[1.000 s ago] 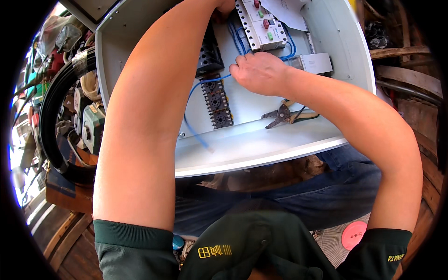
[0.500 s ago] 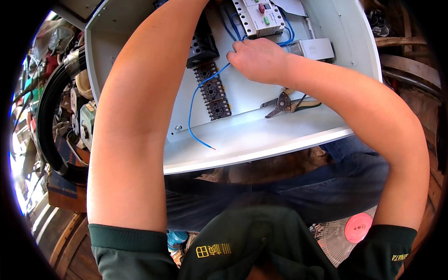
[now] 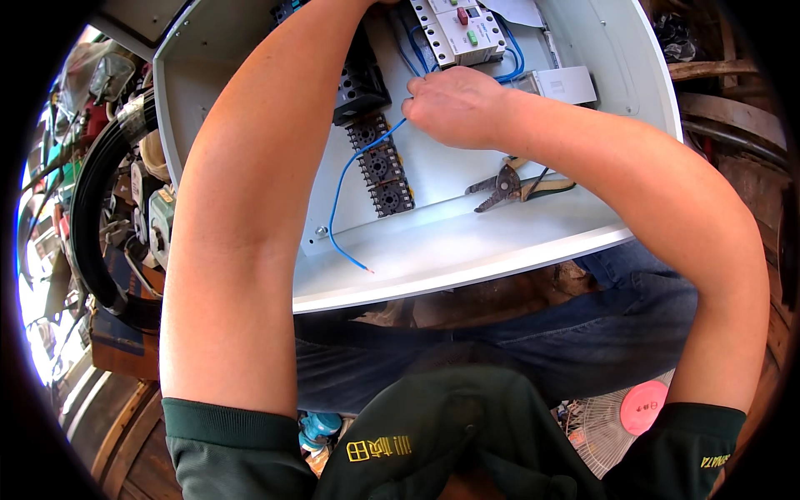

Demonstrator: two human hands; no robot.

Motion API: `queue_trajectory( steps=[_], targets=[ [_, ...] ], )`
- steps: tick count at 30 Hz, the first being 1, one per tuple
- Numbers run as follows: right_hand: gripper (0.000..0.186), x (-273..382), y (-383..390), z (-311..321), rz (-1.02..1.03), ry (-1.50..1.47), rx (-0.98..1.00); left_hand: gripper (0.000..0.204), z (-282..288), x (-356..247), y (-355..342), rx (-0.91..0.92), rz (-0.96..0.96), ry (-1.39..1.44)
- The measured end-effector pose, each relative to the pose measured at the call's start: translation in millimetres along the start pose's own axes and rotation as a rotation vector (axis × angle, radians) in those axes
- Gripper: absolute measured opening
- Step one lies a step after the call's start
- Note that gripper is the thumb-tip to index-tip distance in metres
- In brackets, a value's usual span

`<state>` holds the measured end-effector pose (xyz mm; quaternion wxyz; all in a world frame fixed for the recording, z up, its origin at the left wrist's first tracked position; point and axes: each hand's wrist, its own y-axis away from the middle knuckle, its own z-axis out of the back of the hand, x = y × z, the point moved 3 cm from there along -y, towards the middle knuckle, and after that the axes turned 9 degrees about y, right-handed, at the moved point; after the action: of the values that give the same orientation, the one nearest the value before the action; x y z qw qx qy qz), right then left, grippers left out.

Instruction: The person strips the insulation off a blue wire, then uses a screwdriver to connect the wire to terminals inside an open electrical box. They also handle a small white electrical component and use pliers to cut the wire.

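Inside a white metal enclosure (image 3: 467,278), my right hand (image 3: 454,107) is closed around a thin blue wire (image 3: 332,218). The wire's free end curves down to the left, with a short bare tip above the enclosure's near wall. Just beyond the hand sits a white circuit breaker (image 3: 457,37) with a red and a green button, and blue wires loop around it. My left forearm (image 3: 250,183) crosses the box and leaves at the top edge, so the left hand is cut off. A column of black relay sockets (image 3: 382,165) lies under the wire.
Wire strippers (image 3: 503,185) lie below my right wrist. A white box-shaped part (image 3: 565,86) is fixed at the right. Outside the enclosure, a black cable coil (image 3: 90,208) stands at the left, and a fan with a pink hub (image 3: 643,407) is at the lower right.
My right hand has shifted slightly left. The wire's free end has swung a little left and down. The strippers have stayed in place.
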<state>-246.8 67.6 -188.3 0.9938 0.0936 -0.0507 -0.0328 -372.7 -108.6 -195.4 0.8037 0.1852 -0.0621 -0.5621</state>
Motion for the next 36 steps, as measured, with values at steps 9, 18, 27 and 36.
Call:
queue_trajectory(
  steps=[9,18,27,36],
  targets=[
    [0.007,6,-6,17,0.03,-0.025,-0.076,0.02,-24,10,-35,0.262,0.029,0.025],
    [0.009,7,-10,16,0.035,-0.044,-0.082,0.018,-14,12,-23,0.203,0.087,0.084],
    [0.011,8,-12,8,0.056,0.031,-0.067,0.023,-29,36,-68,0.28,0.116,0.213],
    [0.015,8,-11,13,0.063,-0.025,-0.007,0.019,-48,53,-86,0.141,-0.085,-0.353]
  ],
)
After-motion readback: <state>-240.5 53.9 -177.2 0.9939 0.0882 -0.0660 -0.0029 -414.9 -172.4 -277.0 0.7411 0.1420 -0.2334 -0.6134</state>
